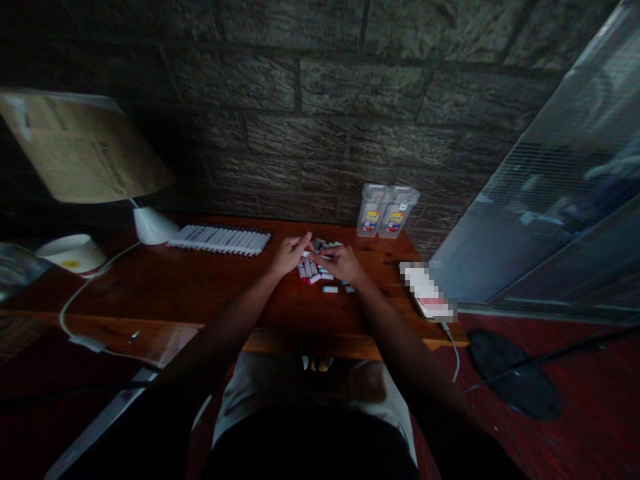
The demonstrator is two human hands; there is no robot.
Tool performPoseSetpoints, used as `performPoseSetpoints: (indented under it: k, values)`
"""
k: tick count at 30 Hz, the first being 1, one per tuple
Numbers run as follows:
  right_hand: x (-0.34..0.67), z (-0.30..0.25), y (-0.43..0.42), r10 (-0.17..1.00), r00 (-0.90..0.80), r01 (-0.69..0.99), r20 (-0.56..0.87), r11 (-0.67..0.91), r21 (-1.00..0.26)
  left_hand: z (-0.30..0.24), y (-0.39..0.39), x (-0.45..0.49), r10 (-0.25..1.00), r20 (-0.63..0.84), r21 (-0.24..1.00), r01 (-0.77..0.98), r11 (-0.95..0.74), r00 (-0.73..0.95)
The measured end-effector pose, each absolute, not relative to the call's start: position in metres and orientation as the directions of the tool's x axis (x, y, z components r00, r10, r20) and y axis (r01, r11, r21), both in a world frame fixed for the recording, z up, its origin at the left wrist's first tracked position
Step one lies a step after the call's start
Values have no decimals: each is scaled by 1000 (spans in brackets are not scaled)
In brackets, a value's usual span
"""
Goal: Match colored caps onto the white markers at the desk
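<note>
My left hand (290, 255) and my right hand (341, 263) meet over the middle of a dark wooden table (200, 293). Both pinch the same thin white marker (320, 256), the left at one end, the right at the other. Under and around the hands lies a small pile of loose markers and caps (315, 272). A long tidy row of white markers (220, 240) lies to the left, toward the wall. Two clear plastic marker cases (387, 211) stand upright behind the right hand.
A white lamp base (153, 227) with a tan shade (80, 147) stands at the back left, its cable trailing over the table edge. A white bowl-like object (73, 253) sits far left. A blurred-out device (427, 292) lies at the right edge. A stone wall is behind.
</note>
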State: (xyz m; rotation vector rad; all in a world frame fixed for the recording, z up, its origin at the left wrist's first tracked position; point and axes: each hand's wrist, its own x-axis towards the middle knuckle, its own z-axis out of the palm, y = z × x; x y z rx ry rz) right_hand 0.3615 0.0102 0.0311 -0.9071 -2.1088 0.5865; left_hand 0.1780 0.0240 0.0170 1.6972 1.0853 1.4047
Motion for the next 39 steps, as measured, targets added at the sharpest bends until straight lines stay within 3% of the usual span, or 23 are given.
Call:
performPoseSetpoints:
  k: [4, 14, 22, 31, 39]
  values:
    - [361, 31, 11, 790, -428, 427, 439, 605, -672, 15, 21, 181, 922, 368, 903, 187, -386, 123]
    - [356, 24, 15, 870, -314, 339, 380, 476, -811, 4, 26, 182, 908, 415, 886, 199, -419, 61]
    - [361, 19, 33, 972, -47, -19, 229, 228, -973, 5, 36, 176, 911, 409, 910, 101, -403, -46]
    - [365, 29, 32, 997, 63, -463, 46, 70, -884, 6, 37, 172, 902, 420, 905, 127, -407, -103]
    - [368, 27, 35, 999, 24, -492, 31, 39, -870, 4, 41, 170, 919, 364, 931, 43, -362, -150]
